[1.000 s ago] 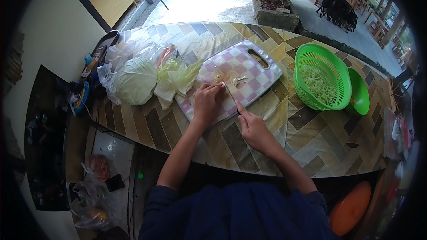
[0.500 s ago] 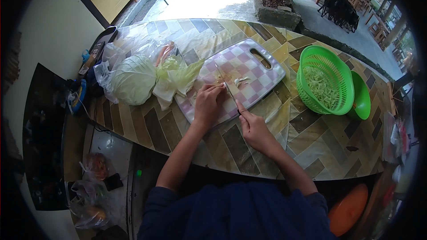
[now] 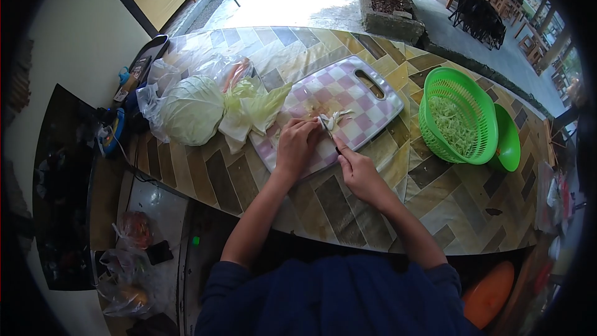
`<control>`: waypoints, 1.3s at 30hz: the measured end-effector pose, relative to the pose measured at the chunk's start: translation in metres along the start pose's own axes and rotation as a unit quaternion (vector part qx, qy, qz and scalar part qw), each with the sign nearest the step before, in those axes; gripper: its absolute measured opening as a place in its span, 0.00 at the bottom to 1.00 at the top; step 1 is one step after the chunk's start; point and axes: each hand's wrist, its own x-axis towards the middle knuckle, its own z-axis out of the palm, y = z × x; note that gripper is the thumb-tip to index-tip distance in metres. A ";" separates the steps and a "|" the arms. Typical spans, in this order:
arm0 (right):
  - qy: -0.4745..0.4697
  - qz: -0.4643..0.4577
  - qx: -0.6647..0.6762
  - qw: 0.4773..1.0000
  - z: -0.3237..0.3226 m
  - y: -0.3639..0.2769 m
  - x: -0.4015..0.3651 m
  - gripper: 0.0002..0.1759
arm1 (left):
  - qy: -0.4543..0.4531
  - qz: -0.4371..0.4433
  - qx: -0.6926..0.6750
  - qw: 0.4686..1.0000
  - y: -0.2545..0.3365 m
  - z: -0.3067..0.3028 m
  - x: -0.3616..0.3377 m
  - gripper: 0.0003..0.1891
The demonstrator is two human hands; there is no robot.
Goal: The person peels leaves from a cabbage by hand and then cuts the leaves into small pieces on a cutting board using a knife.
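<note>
My right hand (image 3: 359, 175) is closed round the handle of a knife (image 3: 327, 130), whose blade points up and left over the checkered cutting board (image 3: 373, 115). My left hand (image 3: 297, 144) rests on the board just left of the blade, its fingers bunched over a small pale piece that they mostly hide. Thin white slices (image 3: 336, 118) lie beyond the knife. Left of the board sit a cabbage (image 3: 191, 111) and loose cabbage leaves (image 3: 252, 109).
At the right, a green basket (image 3: 482, 130) holds shredded cabbage (image 3: 454, 126), with a green bowl (image 3: 509, 140) against it. Plastic bags (image 3: 149, 102) lie behind the cabbage. The table's front edge (image 3: 348, 247) runs before my body.
The view has shifted slightly. The knife blade is now lower and foreshortened beside my left fingertips, and more white slices show on the board.
</note>
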 end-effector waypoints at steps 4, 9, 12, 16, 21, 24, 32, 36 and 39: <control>-0.021 0.024 -0.036 0.999 -0.020 -0.001 -0.003 0.26 | -0.022 0.023 -0.001 1.000 -0.003 -0.005 0.000 0.10; -0.030 0.055 0.003 0.998 -0.026 -0.004 0.000 0.26 | -0.071 0.021 -0.010 0.997 -0.008 -0.012 0.002 0.11; -0.024 0.041 0.009 0.999 -0.023 -0.014 -0.007 0.27 | -0.073 0.020 -0.010 0.997 -0.008 -0.012 0.002 0.11; -0.016 -0.001 0.008 1.000 -0.019 -0.011 -0.013 0.27 | -0.069 0.020 -0.014 0.997 -0.008 -0.011 0.002 0.10; -0.013 -0.027 -0.025 0.999 -0.017 -0.005 -0.014 0.27 | -0.056 0.032 -0.007 0.998 -0.005 -0.012 0.003 0.11; -0.019 -0.037 -0.043 0.998 -0.017 -0.005 -0.013 0.27 | -0.055 0.029 -0.007 0.998 -0.006 -0.011 0.003 0.11; -0.042 -0.042 -0.080 0.995 -0.017 -0.005 -0.006 0.29 | -0.072 0.014 -0.013 0.997 -0.005 -0.013 0.003 0.11; -0.031 -0.060 -0.083 0.994 -0.011 0.002 0.002 0.29 | -0.073 0.013 -0.008 0.997 -0.006 -0.012 0.003 0.11; -0.045 -0.058 -0.078 0.994 -0.011 0.004 0.009 0.28 | -0.071 0.017 -0.010 0.997 -0.006 -0.012 0.004 0.11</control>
